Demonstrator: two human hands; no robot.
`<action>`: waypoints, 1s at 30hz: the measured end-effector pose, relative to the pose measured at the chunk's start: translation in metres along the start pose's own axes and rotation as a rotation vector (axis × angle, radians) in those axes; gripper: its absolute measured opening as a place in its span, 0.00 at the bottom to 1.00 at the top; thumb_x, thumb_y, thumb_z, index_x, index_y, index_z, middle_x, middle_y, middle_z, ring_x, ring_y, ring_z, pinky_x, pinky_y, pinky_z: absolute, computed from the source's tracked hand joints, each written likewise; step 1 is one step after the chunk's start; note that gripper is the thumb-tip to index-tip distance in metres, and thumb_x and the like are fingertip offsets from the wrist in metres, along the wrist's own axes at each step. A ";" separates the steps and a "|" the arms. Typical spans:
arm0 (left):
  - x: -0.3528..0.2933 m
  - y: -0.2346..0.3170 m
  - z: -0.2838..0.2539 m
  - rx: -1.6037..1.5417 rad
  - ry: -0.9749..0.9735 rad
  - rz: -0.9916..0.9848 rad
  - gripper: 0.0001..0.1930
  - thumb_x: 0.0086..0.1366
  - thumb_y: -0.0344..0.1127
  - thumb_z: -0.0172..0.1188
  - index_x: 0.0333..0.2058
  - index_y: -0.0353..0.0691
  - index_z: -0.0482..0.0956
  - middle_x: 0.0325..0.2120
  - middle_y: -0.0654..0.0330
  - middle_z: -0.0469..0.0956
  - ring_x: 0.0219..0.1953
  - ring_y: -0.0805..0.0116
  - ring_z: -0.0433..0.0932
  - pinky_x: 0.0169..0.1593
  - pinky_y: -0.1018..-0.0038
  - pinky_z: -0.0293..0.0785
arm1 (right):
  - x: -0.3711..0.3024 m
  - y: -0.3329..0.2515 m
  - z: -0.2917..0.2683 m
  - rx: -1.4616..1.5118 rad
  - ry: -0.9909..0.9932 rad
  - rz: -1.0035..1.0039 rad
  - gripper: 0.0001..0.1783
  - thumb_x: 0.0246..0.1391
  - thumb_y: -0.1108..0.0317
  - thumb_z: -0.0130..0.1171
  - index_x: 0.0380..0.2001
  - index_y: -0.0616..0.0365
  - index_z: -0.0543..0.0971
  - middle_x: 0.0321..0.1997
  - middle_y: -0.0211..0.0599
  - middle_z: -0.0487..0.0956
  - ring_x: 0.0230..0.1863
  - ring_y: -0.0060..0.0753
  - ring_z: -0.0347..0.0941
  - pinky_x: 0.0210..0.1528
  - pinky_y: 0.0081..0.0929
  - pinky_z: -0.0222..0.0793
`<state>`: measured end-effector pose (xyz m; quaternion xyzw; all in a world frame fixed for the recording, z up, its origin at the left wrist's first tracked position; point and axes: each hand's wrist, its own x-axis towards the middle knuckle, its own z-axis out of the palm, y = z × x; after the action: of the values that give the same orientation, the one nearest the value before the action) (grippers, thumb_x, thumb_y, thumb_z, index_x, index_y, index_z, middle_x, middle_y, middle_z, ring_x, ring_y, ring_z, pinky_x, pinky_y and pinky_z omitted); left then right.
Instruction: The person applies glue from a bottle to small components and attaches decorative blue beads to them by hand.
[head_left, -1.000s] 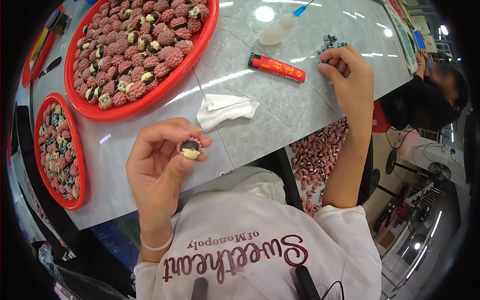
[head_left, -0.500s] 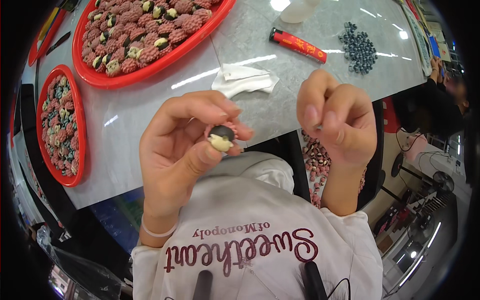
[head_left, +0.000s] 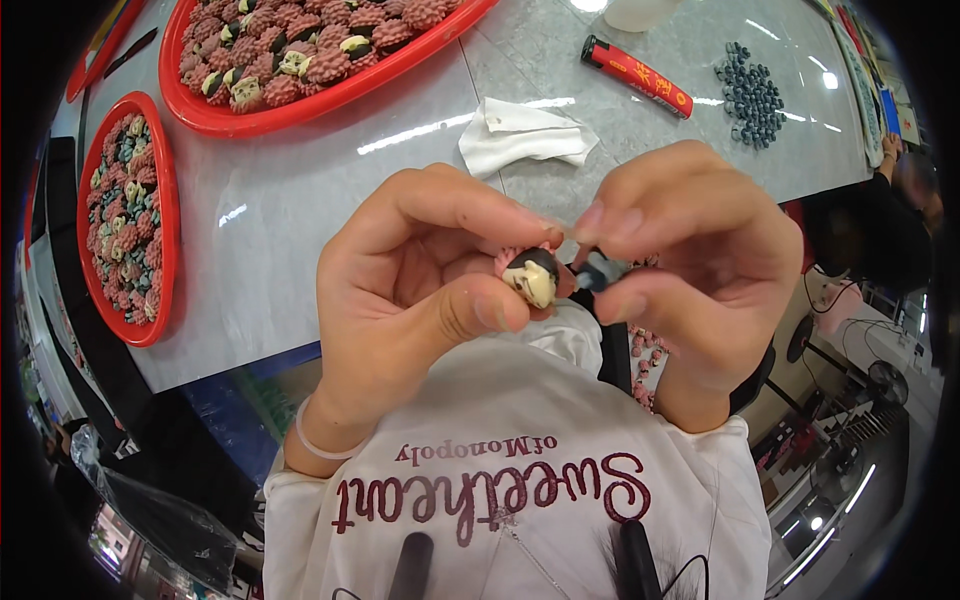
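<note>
The table (head_left: 270, 250) runs out of view, its near edge partly behind the hands. The large tray (head_left: 225, 125) is cut off by the upper edge, more so than half a second ago; the small tray (head_left: 168, 220) lies left of it. The left hand (head_left: 390, 300) and right hand (head_left: 710, 260), apart before, have now come together. Beyond them are a cloth (head_left: 525, 138), a bottle (head_left: 640, 12) with its top cut off, a pile of dark beads (head_left: 752, 95) and a red tube (head_left: 640, 78).

The charm (head_left: 532, 280) sits between left thumb and fingers, pinched, its cream side turned outward; its back is hidden. Right thumb and fingertips pinch a dark piece (head_left: 597, 270), barely seen earlier, now just beside the charm's right side; whether they touch, I cannot tell.
</note>
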<state>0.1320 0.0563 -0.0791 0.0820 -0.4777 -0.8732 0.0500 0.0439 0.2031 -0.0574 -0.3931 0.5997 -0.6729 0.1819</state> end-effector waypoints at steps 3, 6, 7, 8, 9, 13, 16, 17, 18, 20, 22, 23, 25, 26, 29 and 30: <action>-0.001 -0.001 -0.002 0.020 -0.001 -0.017 0.23 0.47 0.48 0.64 0.33 0.37 0.67 0.27 0.62 0.67 0.27 0.79 0.68 0.32 0.85 0.65 | -0.001 -0.007 0.010 0.092 0.225 0.153 0.16 0.29 0.78 0.67 0.25 0.65 0.73 0.28 0.46 0.72 0.28 0.32 0.72 0.33 0.21 0.69; 0.000 -0.004 -0.004 0.049 -0.033 0.051 0.23 0.47 0.48 0.65 0.32 0.37 0.68 0.27 0.63 0.68 0.28 0.81 0.67 0.33 0.85 0.63 | -0.001 0.000 0.004 -0.133 0.097 -0.042 0.17 0.26 0.82 0.67 0.25 0.65 0.73 0.27 0.46 0.72 0.27 0.32 0.73 0.29 0.19 0.70; 0.000 -0.006 -0.005 0.048 -0.032 0.050 0.23 0.47 0.48 0.65 0.32 0.37 0.68 0.27 0.63 0.68 0.28 0.81 0.67 0.33 0.85 0.63 | 0.000 0.000 0.004 -0.187 0.085 -0.096 0.16 0.26 0.82 0.67 0.24 0.65 0.73 0.27 0.47 0.73 0.26 0.31 0.73 0.26 0.18 0.70; 0.000 -0.009 -0.007 0.051 -0.039 0.074 0.22 0.47 0.46 0.65 0.32 0.36 0.68 0.27 0.62 0.68 0.27 0.81 0.67 0.32 0.86 0.63 | 0.001 0.000 0.004 -0.240 0.072 -0.150 0.15 0.26 0.82 0.67 0.23 0.64 0.73 0.27 0.47 0.73 0.25 0.31 0.73 0.23 0.16 0.69; 0.000 -0.010 -0.008 0.055 -0.046 0.098 0.21 0.46 0.45 0.65 0.32 0.36 0.69 0.27 0.62 0.69 0.27 0.81 0.67 0.32 0.86 0.63 | 0.002 0.000 0.004 -0.240 0.072 -0.149 0.15 0.26 0.82 0.67 0.23 0.64 0.73 0.27 0.47 0.73 0.25 0.31 0.73 0.23 0.16 0.69; 0.000 -0.009 -0.010 0.104 -0.062 0.181 0.20 0.46 0.43 0.65 0.31 0.35 0.71 0.27 0.61 0.70 0.26 0.80 0.67 0.32 0.87 0.63 | 0.005 -0.002 0.008 -0.372 0.085 -0.249 0.15 0.27 0.81 0.66 0.23 0.63 0.74 0.26 0.47 0.74 0.24 0.30 0.74 0.20 0.15 0.70; 0.001 -0.006 -0.012 0.167 -0.041 0.225 0.19 0.46 0.42 0.66 0.31 0.34 0.72 0.27 0.60 0.70 0.26 0.80 0.68 0.32 0.87 0.64 | 0.006 -0.002 0.012 -0.390 0.096 -0.234 0.14 0.27 0.81 0.66 0.23 0.63 0.74 0.25 0.46 0.74 0.24 0.29 0.74 0.20 0.15 0.70; 0.001 -0.006 -0.014 0.197 -0.041 0.234 0.20 0.45 0.42 0.66 0.31 0.34 0.72 0.27 0.60 0.70 0.27 0.79 0.68 0.32 0.86 0.65 | 0.006 -0.001 0.014 -0.388 0.109 -0.218 0.14 0.27 0.81 0.66 0.22 0.63 0.74 0.25 0.46 0.74 0.23 0.28 0.73 0.19 0.14 0.69; 0.001 -0.005 -0.015 0.229 -0.039 0.245 0.20 0.45 0.42 0.66 0.30 0.34 0.72 0.27 0.59 0.70 0.27 0.78 0.69 0.32 0.84 0.66 | 0.005 0.001 0.015 -0.379 0.105 -0.227 0.14 0.27 0.81 0.66 0.22 0.63 0.74 0.25 0.46 0.74 0.23 0.28 0.73 0.19 0.14 0.69; 0.001 -0.003 -0.019 0.158 -0.042 0.203 0.16 0.45 0.31 0.64 0.33 0.31 0.72 0.30 0.56 0.70 0.31 0.75 0.70 0.34 0.83 0.68 | 0.005 0.008 0.019 -0.401 0.140 -0.199 0.14 0.28 0.80 0.67 0.24 0.61 0.76 0.26 0.45 0.74 0.25 0.28 0.72 0.21 0.15 0.68; 0.001 0.002 -0.014 -0.084 -0.080 0.121 0.16 0.46 0.19 0.61 0.37 0.29 0.71 0.37 0.52 0.69 0.37 0.68 0.71 0.38 0.78 0.71 | 0.007 0.007 0.027 -0.540 0.085 -0.254 0.11 0.33 0.72 0.66 0.26 0.58 0.78 0.30 0.42 0.71 0.29 0.28 0.69 0.27 0.17 0.66; 0.002 0.010 -0.020 -0.056 -0.075 0.146 0.16 0.46 0.19 0.61 0.37 0.29 0.71 0.37 0.52 0.69 0.37 0.68 0.71 0.38 0.78 0.71 | 0.007 -0.004 0.029 -0.600 -0.002 -0.161 0.13 0.38 0.60 0.64 0.27 0.56 0.79 0.33 0.38 0.66 0.33 0.29 0.64 0.31 0.20 0.63; 0.001 0.025 -0.031 0.079 -0.174 0.348 0.16 0.47 0.22 0.62 0.37 0.30 0.71 0.35 0.54 0.71 0.38 0.68 0.71 0.38 0.74 0.71 | 0.006 -0.007 0.023 -0.610 -0.003 -0.194 0.22 0.37 0.48 0.61 0.27 0.55 0.79 0.33 0.38 0.64 0.33 0.29 0.62 0.31 0.19 0.60; 0.001 0.042 -0.047 0.213 -0.153 0.441 0.14 0.51 0.25 0.60 0.37 0.31 0.71 0.35 0.53 0.72 0.38 0.69 0.71 0.39 0.75 0.69 | 0.002 -0.003 0.017 -0.592 0.077 -0.281 0.25 0.41 0.45 0.58 0.30 0.57 0.77 0.34 0.39 0.64 0.32 0.30 0.60 0.29 0.19 0.57; -0.004 0.096 -0.074 0.958 0.490 0.521 0.13 0.55 0.27 0.52 0.40 0.31 0.71 0.37 0.53 0.74 0.38 0.70 0.72 0.43 0.78 0.66 | -0.004 -0.002 0.000 -0.452 0.334 -0.219 0.23 0.45 0.49 0.55 0.31 0.60 0.76 0.31 0.37 0.65 0.28 0.26 0.60 0.31 0.19 0.56; -0.006 0.111 -0.077 1.088 0.616 0.354 0.13 0.56 0.27 0.50 0.41 0.31 0.71 0.38 0.54 0.74 0.38 0.71 0.72 0.45 0.78 0.65 | -0.006 0.001 -0.007 -0.423 0.393 -0.200 0.21 0.48 0.51 0.54 0.31 0.62 0.74 0.31 0.38 0.65 0.28 0.25 0.59 0.31 0.19 0.55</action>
<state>0.1532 -0.0665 -0.0259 0.2622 -0.8220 -0.4216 0.2791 0.0425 0.2117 -0.0597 -0.3415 0.7086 -0.6108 -0.0908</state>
